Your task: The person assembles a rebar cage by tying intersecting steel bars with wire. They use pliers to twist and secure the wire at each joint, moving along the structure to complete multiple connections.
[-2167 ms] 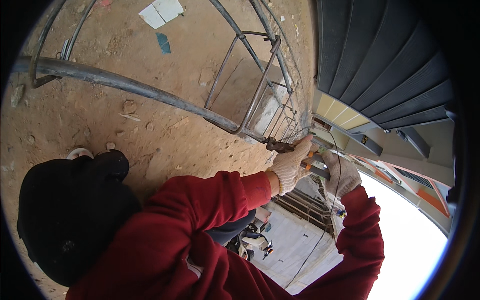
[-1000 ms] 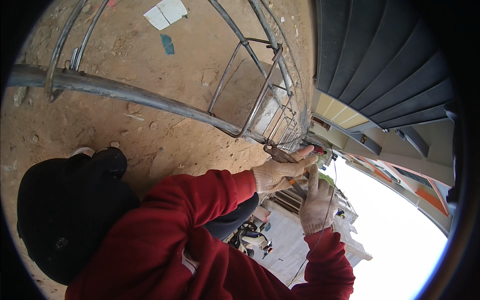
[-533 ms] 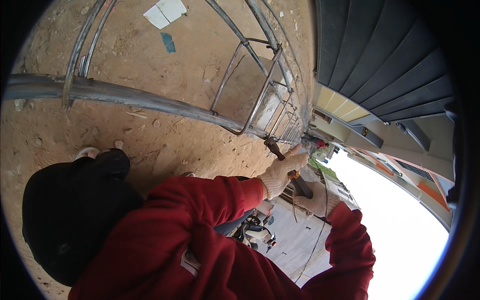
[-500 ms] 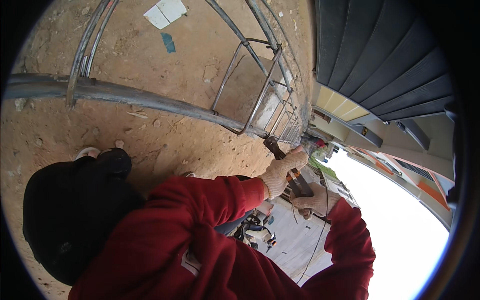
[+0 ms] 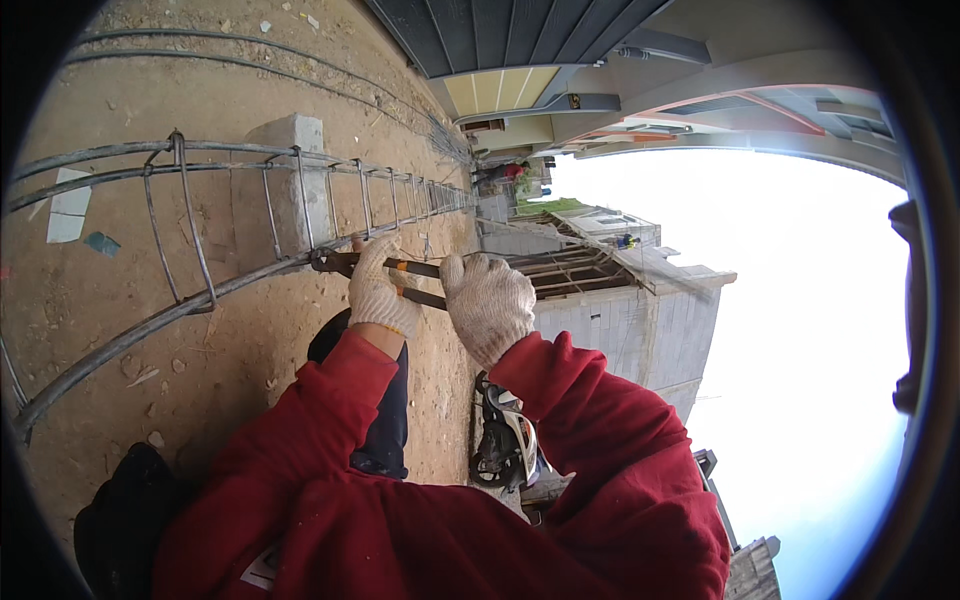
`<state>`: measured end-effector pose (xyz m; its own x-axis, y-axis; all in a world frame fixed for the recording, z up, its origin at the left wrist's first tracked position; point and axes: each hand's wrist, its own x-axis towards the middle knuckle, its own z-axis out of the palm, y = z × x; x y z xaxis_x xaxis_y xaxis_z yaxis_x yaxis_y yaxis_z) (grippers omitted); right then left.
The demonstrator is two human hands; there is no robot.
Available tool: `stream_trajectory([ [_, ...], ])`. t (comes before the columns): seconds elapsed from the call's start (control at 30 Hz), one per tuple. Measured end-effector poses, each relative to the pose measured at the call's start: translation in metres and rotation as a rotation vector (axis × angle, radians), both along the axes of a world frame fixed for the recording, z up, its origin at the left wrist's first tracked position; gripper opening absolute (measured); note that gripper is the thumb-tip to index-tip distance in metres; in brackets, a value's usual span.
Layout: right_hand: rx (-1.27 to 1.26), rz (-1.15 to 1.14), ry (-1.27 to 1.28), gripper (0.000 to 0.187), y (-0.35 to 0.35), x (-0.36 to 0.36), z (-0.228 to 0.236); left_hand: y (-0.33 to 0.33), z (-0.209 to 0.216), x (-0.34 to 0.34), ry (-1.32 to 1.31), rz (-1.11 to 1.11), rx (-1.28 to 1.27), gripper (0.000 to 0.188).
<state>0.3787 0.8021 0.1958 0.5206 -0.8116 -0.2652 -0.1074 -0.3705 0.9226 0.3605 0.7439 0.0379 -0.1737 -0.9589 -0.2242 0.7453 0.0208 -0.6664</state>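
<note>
My left hand (image 5: 380, 298), in a cream knitted glove, is closed around the neck of the pincers. Their dark metal head (image 5: 326, 261) meets the near bar of a long steel rebar cage (image 5: 240, 283), at or beside a crosswise tie. I cannot tell whether the jaws grip anything. My right hand (image 5: 488, 308), gloved the same way, is closed on the far ends of the black-and-orange handles (image 5: 425, 269). Those handles stand slightly apart between my hands. Both forearms wear red sleeves. My left fingertips are partly hidden next to the bar.
Beside the cage stands a pale concrete block (image 5: 312, 185). White sheet pieces (image 5: 68, 207) lie on the dirt ground. Beyond are a parked motorbike (image 5: 505, 440), a grey block building (image 5: 640, 325) and a distant person in red (image 5: 515, 172). More long bars (image 5: 200, 38) lie farther off.
My view has turned, so the cage and my hands appear farther left. The pincers' head now meets the near bar, and the handles point more level across the view.
</note>
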Motion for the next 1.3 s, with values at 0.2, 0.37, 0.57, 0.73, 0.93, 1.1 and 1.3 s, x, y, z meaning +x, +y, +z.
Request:
stream_trajectory([
  [0.2,0.393,-0.483,-0.043,0.038,-0.036,0.012,0.024,0.003,-0.024,-0.023,-0.300,0.115,0.120,0.046],
  [0.37,0.987,-1.858,-0.464,0.020,-0.109,-0.014,0.027,0.012,-0.047,0.004,-0.104,0.228,-0.226,0.051],
  [0.57,0.628,-1.416,-0.575,0.036,-0.053,-0.018,0.021,0.013,-0.029,0.014,-0.022,0.257,-0.099,0.043],
  [0.73,0.168,-0.144,-0.318,0.078,0.031,0.002,0.011,0.004,-0.023,0.018,0.026,0.212,-0.025,0.040],
  [0.93,0.092,-0.062,-0.229,0.076,0.004,-0.013,-0.018,-0.002,-0.011,0.033,-0.023,-0.069,0.161,0.014],
  [1.1,0.570,-0.874,-0.324,0.041,-0.062,-0.023,-0.010,0.020,-0.007,0.028,-0.097,0.080,0.081,0.014],
  [1.3,0.891,-1.628,-0.837,0.043,-0.065,-0.051,-0.013,0.018,-0.019,0.011,-0.199,0.069,0.059,0.027],
])
